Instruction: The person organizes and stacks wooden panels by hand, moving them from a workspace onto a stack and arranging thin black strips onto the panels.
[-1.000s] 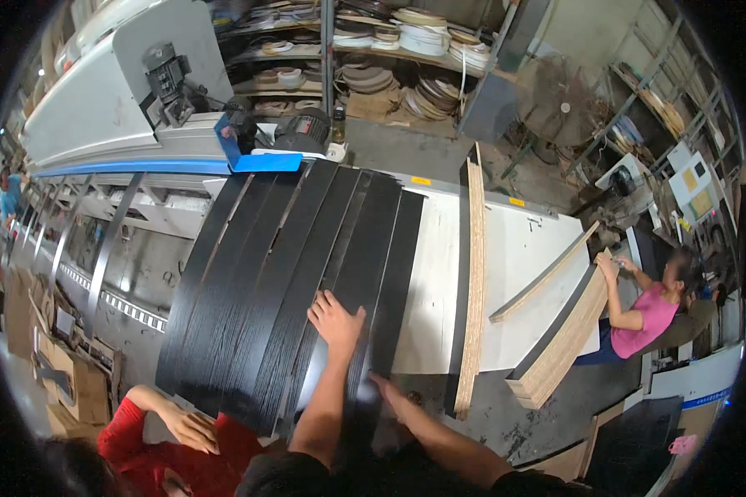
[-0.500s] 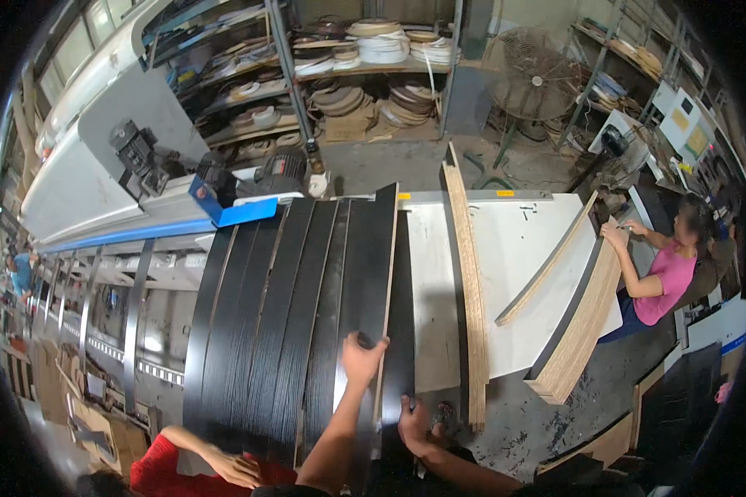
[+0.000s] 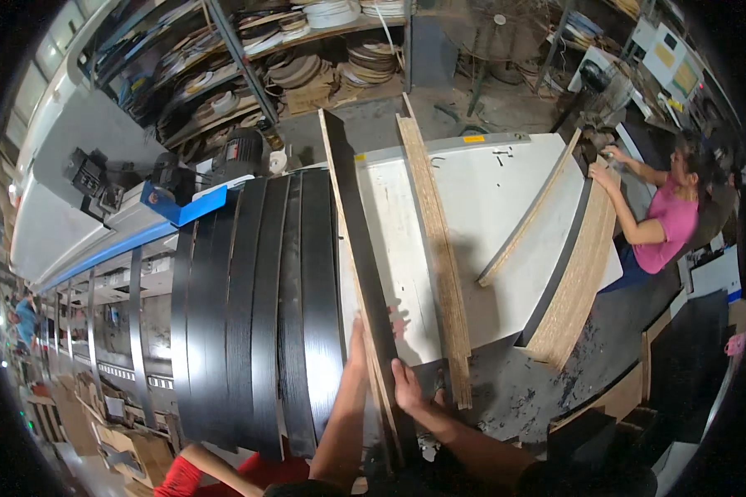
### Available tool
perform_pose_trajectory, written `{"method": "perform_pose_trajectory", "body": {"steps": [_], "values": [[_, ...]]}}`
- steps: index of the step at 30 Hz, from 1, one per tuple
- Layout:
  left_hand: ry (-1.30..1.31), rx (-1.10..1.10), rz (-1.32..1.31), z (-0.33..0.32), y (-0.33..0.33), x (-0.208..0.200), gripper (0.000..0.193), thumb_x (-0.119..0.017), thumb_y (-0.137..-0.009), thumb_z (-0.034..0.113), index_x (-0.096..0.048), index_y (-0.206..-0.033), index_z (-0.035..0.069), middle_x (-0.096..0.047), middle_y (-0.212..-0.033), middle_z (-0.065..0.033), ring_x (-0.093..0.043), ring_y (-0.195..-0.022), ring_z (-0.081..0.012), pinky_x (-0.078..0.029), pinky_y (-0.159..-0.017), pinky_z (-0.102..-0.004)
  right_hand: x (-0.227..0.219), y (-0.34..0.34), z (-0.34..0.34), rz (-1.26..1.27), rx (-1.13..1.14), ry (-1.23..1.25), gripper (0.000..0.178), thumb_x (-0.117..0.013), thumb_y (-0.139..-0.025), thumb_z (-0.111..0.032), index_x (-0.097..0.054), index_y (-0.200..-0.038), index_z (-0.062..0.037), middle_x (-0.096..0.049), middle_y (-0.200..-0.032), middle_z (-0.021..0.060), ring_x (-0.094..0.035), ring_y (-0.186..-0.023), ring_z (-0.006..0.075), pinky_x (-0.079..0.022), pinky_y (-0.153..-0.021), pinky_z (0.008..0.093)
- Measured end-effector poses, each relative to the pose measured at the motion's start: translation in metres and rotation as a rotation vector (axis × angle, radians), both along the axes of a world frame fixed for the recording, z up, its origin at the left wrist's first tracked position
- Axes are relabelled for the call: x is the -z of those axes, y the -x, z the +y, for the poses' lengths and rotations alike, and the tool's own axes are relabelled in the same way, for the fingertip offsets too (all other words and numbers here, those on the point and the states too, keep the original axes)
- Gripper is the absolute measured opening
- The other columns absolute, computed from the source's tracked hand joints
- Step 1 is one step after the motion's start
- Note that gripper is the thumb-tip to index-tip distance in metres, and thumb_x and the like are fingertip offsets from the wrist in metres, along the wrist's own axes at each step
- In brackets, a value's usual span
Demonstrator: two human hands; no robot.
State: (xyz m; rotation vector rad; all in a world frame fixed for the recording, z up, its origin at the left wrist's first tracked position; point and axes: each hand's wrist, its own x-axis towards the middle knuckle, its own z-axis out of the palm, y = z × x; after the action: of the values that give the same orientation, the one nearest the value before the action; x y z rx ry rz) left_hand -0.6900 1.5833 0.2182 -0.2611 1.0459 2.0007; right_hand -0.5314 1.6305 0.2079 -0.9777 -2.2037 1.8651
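Now I am holding one long black board with my left grip and right grip, both closed on its nearer part, and it is standing tilted between the row of black boards and the pale-edged stack on the white table. I am judging this to be a single-board handling step, the next move calling for even support from both sides; farther off, a co-worker is touching a thick bundle.

The hands have tipped a black board up off the row, over the white tabletop.
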Motion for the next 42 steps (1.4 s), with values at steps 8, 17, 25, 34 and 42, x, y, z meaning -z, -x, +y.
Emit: {"method": "perform_pose_trajectory", "body": {"steps": [8, 17, 25, 34, 42], "values": [[0.310, 0.113, 0.394, 0.072, 0.057, 0.009, 0.044, -0.066, -0.092, 0.008, -0.059, -0.135, -0.004, -0.069, -0.106, -0.0102, -0.066, -0.091, -0.0187, -0.056, -0.079, -0.0338, 0.011, 0.026, 0.075, -0.206, -0.036, -0.207, 0.058, -0.053, -0.107, -0.051, -0.050, -0.137, -0.0018, -0.055, -0.139, 0.0271, -0.052, -0.130, 0.0490, -0.039, -0.110, 0.0575], [0.589, 0.171, 0.473, 0.189, 0.088, 0.057, 0.049, -0.065, -0.099, 0.033, -0.068, -0.131, -0.004, -0.074, -0.108, -0.0134, -0.068, -0.095, -0.0202, -0.055, -0.084, -0.0356, 0.035, -0.045, 0.155, -0.035, 0.078, -0.385, 0.098, -0.075, -0.095, -0.048, -0.025, -0.164, 0.0003, -0.042, -0.153, 0.0314, -0.043, -0.140, 0.0537, -0.033, -0.121, 0.0577], [1.161, 0.270, 0.971, 0.208, 0.076, 0.083, 0.078, -0.040, -0.108, 0.064, -0.063, -0.142, -0.002, -0.064, -0.134, -0.0333, -0.062, -0.126, -0.0469, -0.050, -0.106, -0.0533, 0.003, -0.041, 0.143, -0.150, -0.112, -0.327, 0.126, -0.086, -0.084, -0.051, -0.010, -0.167, 0.0039, -0.030, -0.159, 0.0349, -0.037, -0.146, 0.0527, -0.037, -0.119, 0.0564], [0.959, 0.149, 1.156, 0.140, 0.074, 0.049, 0.064, -0.050, -0.107, 0.055, -0.062, -0.128, -0.004, -0.068, -0.118, -0.0320, -0.065, -0.112, -0.0487, -0.049, -0.101, -0.0582, 0.009, -0.036, 0.142, -0.209, -0.027, -0.407, 0.119, -0.087, -0.081, -0.044, -0.018, -0.164, 0.0061, -0.034, -0.158, 0.0358, -0.041, -0.143, 0.0527, -0.038, -0.118, 0.0576], [1.718, -0.097, 1.245, -0.178, 0.058, 0.000, 0.091, -0.068, -0.094, 0.055, -0.044, -0.154, -0.009, -0.042, -0.159, -0.0355, -0.032, -0.152, -0.0526, -0.021, -0.128, -0.0598, -0.009, -0.002, 0.061, 0.139, -0.184, -0.762, 0.093, -0.081, -0.091, -0.049, -0.038, -0.153, 0.0053, -0.049, -0.145, 0.0275, -0.045, -0.141, 0.0450, -0.039, -0.114, 0.0537]]}}
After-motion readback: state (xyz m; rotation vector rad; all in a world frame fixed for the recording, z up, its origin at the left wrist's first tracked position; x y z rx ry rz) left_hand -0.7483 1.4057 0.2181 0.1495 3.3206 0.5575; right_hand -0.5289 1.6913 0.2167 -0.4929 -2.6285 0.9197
